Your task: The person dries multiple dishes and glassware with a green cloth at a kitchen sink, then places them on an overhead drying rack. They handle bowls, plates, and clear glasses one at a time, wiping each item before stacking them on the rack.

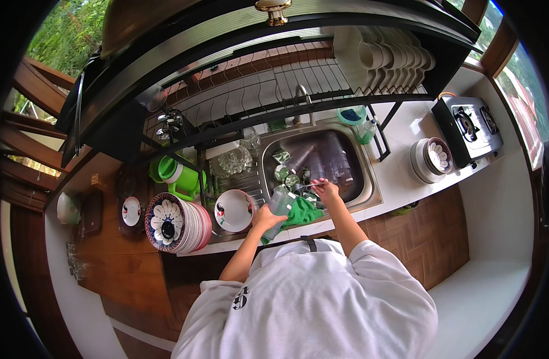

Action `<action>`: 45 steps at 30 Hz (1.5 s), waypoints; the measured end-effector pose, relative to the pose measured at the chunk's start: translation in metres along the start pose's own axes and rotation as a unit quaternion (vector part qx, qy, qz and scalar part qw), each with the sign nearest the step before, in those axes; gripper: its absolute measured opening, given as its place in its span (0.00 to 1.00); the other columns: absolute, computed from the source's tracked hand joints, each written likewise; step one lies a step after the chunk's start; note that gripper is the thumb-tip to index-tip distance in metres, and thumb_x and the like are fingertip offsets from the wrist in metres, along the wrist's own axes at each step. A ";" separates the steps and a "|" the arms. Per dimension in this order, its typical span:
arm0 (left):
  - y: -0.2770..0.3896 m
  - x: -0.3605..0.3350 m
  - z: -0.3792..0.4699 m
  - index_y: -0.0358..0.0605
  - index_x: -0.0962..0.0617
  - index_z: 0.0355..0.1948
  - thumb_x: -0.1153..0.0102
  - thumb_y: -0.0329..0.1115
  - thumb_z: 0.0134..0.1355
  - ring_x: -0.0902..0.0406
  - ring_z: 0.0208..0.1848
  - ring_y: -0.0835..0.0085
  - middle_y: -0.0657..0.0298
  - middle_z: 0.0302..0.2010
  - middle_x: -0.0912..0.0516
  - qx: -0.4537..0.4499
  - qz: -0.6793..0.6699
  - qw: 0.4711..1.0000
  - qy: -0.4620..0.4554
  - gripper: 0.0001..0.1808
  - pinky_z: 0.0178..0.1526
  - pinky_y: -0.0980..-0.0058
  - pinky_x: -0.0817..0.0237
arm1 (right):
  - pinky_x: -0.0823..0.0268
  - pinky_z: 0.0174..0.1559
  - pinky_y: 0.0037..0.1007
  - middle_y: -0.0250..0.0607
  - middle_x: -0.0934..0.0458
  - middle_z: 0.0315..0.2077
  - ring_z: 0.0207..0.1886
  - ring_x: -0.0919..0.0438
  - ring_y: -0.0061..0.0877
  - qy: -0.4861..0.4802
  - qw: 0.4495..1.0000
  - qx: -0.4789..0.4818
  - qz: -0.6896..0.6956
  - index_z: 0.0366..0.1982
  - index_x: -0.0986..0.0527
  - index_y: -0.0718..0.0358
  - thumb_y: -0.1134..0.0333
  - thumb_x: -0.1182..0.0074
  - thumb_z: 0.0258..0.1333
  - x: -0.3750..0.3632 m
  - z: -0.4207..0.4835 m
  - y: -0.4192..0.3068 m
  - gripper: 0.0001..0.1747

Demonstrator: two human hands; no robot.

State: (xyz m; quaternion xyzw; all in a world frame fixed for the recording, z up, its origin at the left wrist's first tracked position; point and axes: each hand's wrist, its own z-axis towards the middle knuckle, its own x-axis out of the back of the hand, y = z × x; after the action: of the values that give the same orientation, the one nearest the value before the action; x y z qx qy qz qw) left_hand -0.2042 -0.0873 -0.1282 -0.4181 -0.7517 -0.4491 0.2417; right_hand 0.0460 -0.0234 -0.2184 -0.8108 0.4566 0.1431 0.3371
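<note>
My left hand (265,218) is closed around a clear tumbler (281,203), tilted at the sink's front edge; it may be more than one, nested. In my right hand (327,190) is the handle of a metal spoon (307,185), its bowl end pointing left beside the tumbler's rim. A green cloth (305,212) drapes over the front rim of the steel sink (369,181), between my two hands. Inside the basin lie several clear tumblers (317,165) and several cups with a green-and-white pattern (281,173).
Left of the sink stand a white bowl (233,211), a tall plate stack (198,226), a green-and-white jug (178,175) and glassware (234,160). A faucet (304,96) and dish rack (238,96) rise behind. Rightward are a soap bottle (368,131), stacked plates (420,161) and a gas stove (470,128).
</note>
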 end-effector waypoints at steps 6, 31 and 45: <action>-0.041 -0.002 -0.010 0.43 0.18 0.43 0.32 0.64 0.35 0.20 0.45 0.59 0.51 0.41 0.17 0.042 -0.077 0.995 -0.049 0.40 0.49 0.65 0.31 | 0.26 0.50 0.42 0.59 0.27 0.44 0.48 0.26 0.48 0.062 0.997 -0.027 0.028 0.54 0.38 0.70 0.65 0.66 0.67 0.045 0.076 0.051 0.20; -0.033 0.015 0.010 0.37 0.23 0.47 0.32 0.60 0.41 0.20 0.36 0.68 0.55 0.40 0.18 0.144 -0.265 0.932 -0.203 0.40 0.38 0.71 0.30 | 0.36 0.31 0.25 0.36 0.20 0.23 0.26 0.26 0.21 -0.244 0.847 0.003 -0.472 0.30 0.19 0.69 0.67 0.40 0.55 -0.064 0.000 0.078 0.10; -0.092 0.053 -0.014 0.38 0.30 0.55 0.35 0.58 0.48 0.21 0.42 0.67 0.58 0.42 0.21 0.133 -0.508 0.826 -0.206 0.41 0.45 0.67 0.29 | 0.32 0.25 0.24 0.40 0.18 0.23 0.24 0.21 0.22 0.163 0.962 0.129 -0.177 0.31 0.22 0.65 0.71 0.44 0.56 -0.001 0.084 0.093 0.05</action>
State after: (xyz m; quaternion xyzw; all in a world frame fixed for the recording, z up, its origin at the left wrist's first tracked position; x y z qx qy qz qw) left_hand -0.3105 -0.1003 -0.1256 -0.0236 -0.9427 -0.3074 -0.1277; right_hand -0.0259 0.0009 -0.3177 -0.8404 0.3696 -0.1133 0.3798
